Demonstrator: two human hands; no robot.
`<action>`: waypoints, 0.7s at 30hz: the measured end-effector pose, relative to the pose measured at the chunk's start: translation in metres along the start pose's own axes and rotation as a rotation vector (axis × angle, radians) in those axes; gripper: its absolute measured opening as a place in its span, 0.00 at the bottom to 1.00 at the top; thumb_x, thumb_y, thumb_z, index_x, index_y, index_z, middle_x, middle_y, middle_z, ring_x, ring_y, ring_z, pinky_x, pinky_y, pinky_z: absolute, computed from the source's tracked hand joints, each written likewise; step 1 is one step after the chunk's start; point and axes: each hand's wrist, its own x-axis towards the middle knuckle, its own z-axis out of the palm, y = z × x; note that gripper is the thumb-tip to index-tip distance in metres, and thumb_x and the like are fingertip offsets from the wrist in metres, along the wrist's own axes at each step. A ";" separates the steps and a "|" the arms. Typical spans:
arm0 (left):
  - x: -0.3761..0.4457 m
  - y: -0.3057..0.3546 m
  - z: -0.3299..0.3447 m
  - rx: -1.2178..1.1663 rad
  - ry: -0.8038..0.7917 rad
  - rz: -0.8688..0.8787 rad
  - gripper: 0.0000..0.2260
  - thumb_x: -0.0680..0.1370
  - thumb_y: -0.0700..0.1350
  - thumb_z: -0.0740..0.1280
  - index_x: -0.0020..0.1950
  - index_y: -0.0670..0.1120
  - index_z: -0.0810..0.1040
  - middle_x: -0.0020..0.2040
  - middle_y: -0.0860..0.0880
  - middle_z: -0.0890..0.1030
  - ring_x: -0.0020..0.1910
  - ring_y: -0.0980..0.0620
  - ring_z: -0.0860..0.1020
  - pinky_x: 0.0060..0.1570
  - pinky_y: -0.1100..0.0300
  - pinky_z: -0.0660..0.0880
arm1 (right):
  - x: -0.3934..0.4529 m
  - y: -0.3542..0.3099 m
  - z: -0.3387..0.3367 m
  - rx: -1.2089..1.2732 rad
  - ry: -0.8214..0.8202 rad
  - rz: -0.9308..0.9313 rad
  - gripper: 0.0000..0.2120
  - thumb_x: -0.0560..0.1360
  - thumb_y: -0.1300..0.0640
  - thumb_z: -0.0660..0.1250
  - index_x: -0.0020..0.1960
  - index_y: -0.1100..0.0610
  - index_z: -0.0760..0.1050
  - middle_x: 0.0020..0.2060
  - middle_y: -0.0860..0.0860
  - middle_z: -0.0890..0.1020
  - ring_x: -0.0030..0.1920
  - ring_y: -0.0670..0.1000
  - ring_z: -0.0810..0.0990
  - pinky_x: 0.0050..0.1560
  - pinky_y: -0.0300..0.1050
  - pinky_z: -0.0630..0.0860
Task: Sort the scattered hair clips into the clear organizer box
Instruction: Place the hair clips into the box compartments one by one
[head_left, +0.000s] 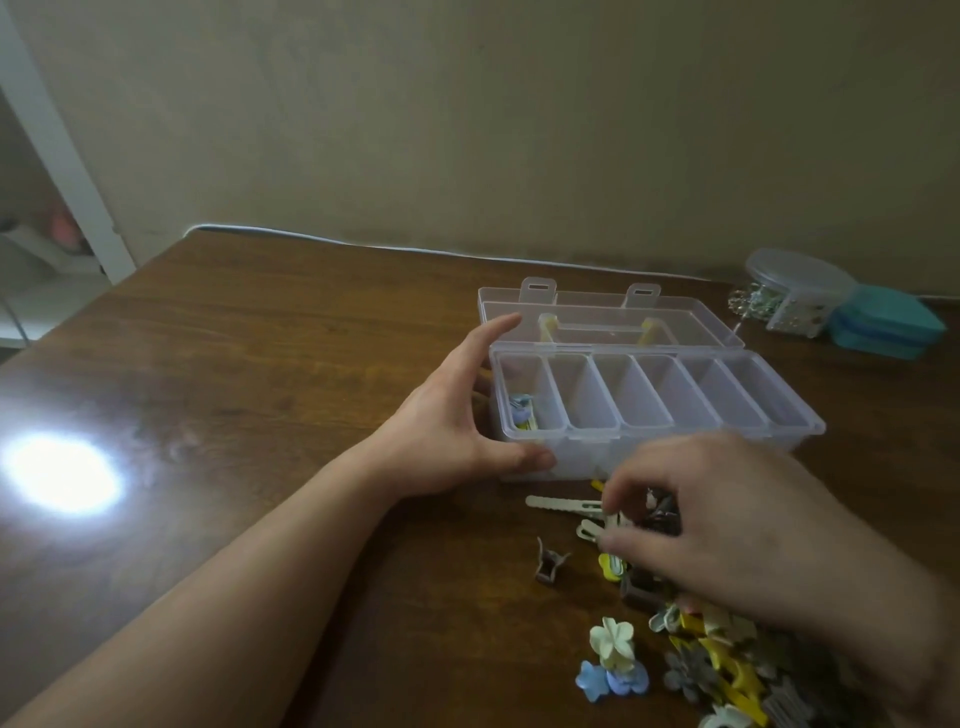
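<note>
- The clear organizer box (655, 410) is sitting open on the brown wooden table (260, 364), its lid (608, 317) lying flat behind it.
- The left hand (457, 415) is bracing the box's left end, fingers spread straight along the side and thumb pressing the front corner.
- A few small clips (522, 410) are lying in the leftmost compartment; the others are looking bare.
- The right hand (727, 525) is hovering over the pile of hair clips (701, 649) just in front of the box, fingertips curling down onto a pale clip (592, 530); motion blur is hiding whether it is actually pinching it, so I cannot tell.
- A long cream clip (561, 503), a small brown claw clip (550, 564) and pale flower clips (613, 644) are lying at the pile's left edge.
- A round clear container (795, 291) and a teal case (883, 322) are sitting far right, near the wall.
</note>
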 end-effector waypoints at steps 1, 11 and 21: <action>0.000 0.001 0.000 0.002 0.000 -0.003 0.48 0.65 0.54 0.79 0.75 0.67 0.53 0.67 0.61 0.66 0.61 0.63 0.72 0.57 0.66 0.74 | 0.000 -0.002 0.002 -0.081 -0.005 -0.001 0.17 0.71 0.32 0.63 0.57 0.37 0.73 0.48 0.36 0.77 0.47 0.37 0.75 0.49 0.38 0.75; -0.002 0.002 -0.002 -0.016 -0.003 -0.001 0.48 0.64 0.56 0.79 0.75 0.67 0.53 0.67 0.60 0.68 0.61 0.62 0.73 0.57 0.67 0.74 | 0.002 -0.007 -0.003 0.489 0.098 0.047 0.05 0.71 0.43 0.69 0.46 0.39 0.78 0.41 0.39 0.81 0.35 0.43 0.81 0.31 0.38 0.77; -0.001 -0.001 -0.002 -0.001 -0.001 0.009 0.48 0.65 0.53 0.80 0.75 0.68 0.53 0.69 0.59 0.68 0.62 0.60 0.72 0.61 0.61 0.74 | 0.062 -0.007 -0.007 0.559 0.500 -0.022 0.05 0.72 0.56 0.73 0.45 0.49 0.80 0.38 0.45 0.83 0.41 0.41 0.81 0.41 0.31 0.77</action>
